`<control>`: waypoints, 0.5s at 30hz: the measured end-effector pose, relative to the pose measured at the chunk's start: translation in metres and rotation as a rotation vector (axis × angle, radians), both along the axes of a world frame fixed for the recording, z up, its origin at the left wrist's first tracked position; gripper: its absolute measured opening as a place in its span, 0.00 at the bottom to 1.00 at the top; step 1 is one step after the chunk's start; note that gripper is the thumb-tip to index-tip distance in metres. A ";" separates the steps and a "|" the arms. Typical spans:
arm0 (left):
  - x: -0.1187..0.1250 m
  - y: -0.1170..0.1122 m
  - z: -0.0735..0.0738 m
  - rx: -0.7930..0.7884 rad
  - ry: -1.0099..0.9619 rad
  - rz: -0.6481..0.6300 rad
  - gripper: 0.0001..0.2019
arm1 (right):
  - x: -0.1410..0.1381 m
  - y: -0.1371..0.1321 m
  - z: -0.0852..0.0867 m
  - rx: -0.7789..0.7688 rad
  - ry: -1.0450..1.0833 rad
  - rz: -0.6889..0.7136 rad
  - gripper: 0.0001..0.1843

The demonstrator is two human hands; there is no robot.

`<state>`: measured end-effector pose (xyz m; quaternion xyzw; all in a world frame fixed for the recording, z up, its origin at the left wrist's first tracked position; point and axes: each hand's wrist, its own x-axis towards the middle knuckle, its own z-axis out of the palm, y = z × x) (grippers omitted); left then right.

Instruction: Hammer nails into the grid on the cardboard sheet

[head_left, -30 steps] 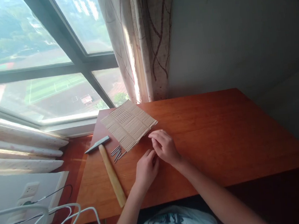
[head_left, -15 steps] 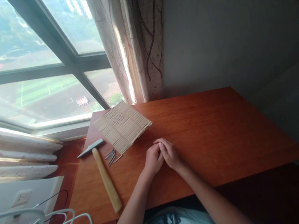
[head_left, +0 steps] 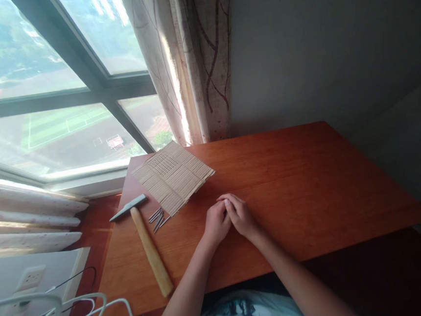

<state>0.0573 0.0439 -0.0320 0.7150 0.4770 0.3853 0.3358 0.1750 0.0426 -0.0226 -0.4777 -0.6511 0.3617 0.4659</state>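
My left hand (head_left: 216,221) and my right hand (head_left: 240,213) rest together on the wooden table, the right one's fingers folded over the left one's. Both are closed, and no object shows between them. Up and to the left lies a piece of corrugated cardboard (head_left: 183,180) with a grid of small holes in its far part. Several metal nails (head_left: 157,218) are scattered by its near corner. Left of these is a hammer (head_left: 150,249), its steel head toward the window and its wooden handle pointing toward me. Neither hand touches the cardboard, the nails or the hammer.
The brown table (head_left: 309,193) reaches to a grey wall (head_left: 314,45) behind. A window (head_left: 64,126) and a patterned curtain (head_left: 188,71) stand at the back left. White cables (head_left: 98,305) loop near a wall socket (head_left: 31,279) at the lower left.
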 end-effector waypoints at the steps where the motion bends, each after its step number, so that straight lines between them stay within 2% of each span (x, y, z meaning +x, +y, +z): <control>1: 0.000 0.000 0.000 0.004 -0.001 0.002 0.12 | 0.000 0.000 0.000 0.000 0.002 -0.001 0.16; 15: 0.002 0.002 0.003 0.008 0.007 0.003 0.10 | 0.000 0.001 -0.001 -0.012 0.066 -0.014 0.17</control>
